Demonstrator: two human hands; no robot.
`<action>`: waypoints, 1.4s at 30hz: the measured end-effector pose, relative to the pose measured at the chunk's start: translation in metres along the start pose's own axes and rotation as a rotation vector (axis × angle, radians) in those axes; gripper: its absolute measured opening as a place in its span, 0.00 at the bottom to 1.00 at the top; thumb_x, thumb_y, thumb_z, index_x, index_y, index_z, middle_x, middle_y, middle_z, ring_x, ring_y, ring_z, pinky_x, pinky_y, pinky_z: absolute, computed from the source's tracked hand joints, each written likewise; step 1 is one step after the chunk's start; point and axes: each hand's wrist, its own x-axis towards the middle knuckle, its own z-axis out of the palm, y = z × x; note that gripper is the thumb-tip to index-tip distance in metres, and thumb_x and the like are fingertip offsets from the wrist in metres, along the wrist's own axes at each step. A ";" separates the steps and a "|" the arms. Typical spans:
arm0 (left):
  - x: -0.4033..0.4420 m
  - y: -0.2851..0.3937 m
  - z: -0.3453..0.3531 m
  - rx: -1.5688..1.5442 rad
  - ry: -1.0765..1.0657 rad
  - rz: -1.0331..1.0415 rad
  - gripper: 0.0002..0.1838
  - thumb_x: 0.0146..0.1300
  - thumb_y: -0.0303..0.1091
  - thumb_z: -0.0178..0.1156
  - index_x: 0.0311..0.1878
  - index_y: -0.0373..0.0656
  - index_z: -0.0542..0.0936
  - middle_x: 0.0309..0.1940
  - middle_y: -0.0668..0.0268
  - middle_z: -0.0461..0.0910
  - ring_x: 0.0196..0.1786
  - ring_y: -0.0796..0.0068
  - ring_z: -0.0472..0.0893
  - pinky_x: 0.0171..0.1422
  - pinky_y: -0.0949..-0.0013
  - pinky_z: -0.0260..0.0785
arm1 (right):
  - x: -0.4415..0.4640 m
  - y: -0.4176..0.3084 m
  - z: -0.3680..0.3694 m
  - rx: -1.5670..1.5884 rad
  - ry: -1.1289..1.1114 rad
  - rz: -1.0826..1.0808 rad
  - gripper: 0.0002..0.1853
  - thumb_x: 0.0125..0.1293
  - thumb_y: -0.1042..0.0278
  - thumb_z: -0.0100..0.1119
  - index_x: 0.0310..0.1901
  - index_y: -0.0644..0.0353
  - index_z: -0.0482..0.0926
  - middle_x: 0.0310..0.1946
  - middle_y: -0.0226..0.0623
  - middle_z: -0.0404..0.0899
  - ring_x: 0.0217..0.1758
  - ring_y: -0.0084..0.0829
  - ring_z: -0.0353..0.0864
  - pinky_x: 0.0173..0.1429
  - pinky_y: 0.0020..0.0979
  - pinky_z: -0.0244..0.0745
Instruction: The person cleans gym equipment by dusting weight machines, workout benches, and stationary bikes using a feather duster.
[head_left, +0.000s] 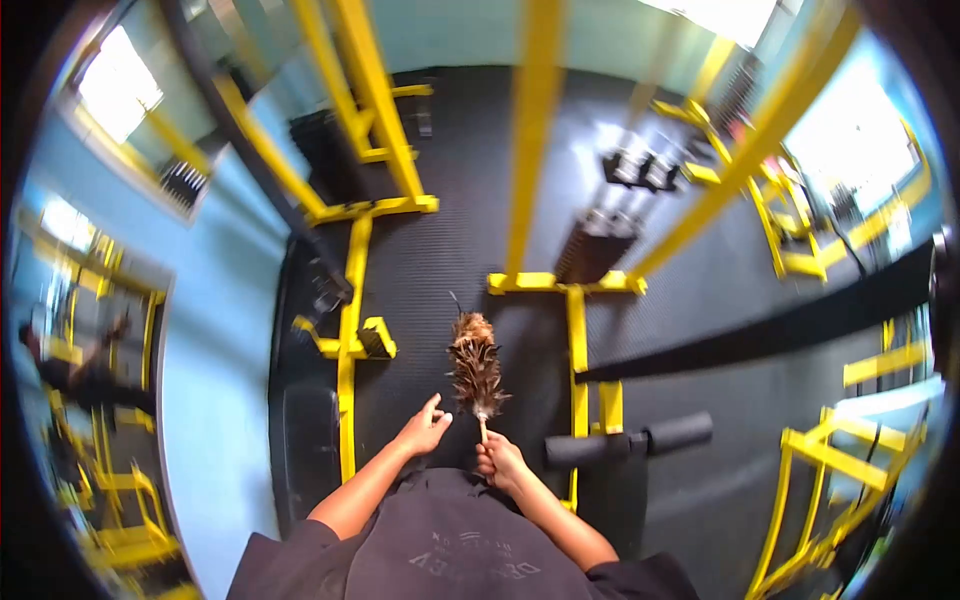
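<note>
The right hand gripped the duster, its length toward twelve o'clock; the left hand, unclenched, empty, hung at ten.

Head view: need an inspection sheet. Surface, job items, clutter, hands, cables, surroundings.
Surface: black ribbed floor.
Job's things: feather duster, brown feathers pointing forward, away from the wearer.
Clutter: nothing seen.
Hands: right hand closed around the duster's handle; left hand open beside the duster, not touching it.
Cables: cannot tell; parts of the view are blurred.
Surroundings: yellow gym frames both sides, padded roller at right, light blue wall at left.
</note>
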 end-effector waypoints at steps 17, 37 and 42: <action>-0.215 -0.257 -0.002 -0.317 0.676 -0.620 0.23 0.64 0.51 0.56 0.39 0.36 0.81 0.40 0.46 0.82 0.48 0.46 0.81 0.54 0.51 0.73 | 0.058 0.099 0.018 -1.950 0.194 -0.494 0.14 0.67 0.60 0.54 0.41 0.65 0.78 0.30 0.50 0.81 0.37 0.46 0.82 0.43 0.40 0.74; -0.274 -0.509 0.084 -0.987 0.926 -0.895 0.42 0.69 0.43 0.56 0.78 0.46 0.44 0.76 0.48 0.51 0.70 0.47 0.66 0.72 0.59 0.61 | 0.412 0.275 0.096 -1.869 -0.068 -0.590 0.11 0.73 0.62 0.47 0.40 0.61 0.73 0.27 0.36 0.74 0.30 0.32 0.71 0.39 0.37 0.70; -0.237 -0.522 0.072 -1.039 0.924 -0.907 0.43 0.70 0.42 0.54 0.78 0.47 0.39 0.76 0.49 0.48 0.70 0.48 0.66 0.73 0.60 0.58 | 0.393 0.375 0.063 -2.124 -0.332 -0.382 0.09 0.72 0.65 0.44 0.45 0.57 0.73 0.37 0.52 0.80 0.44 0.54 0.80 0.45 0.46 0.75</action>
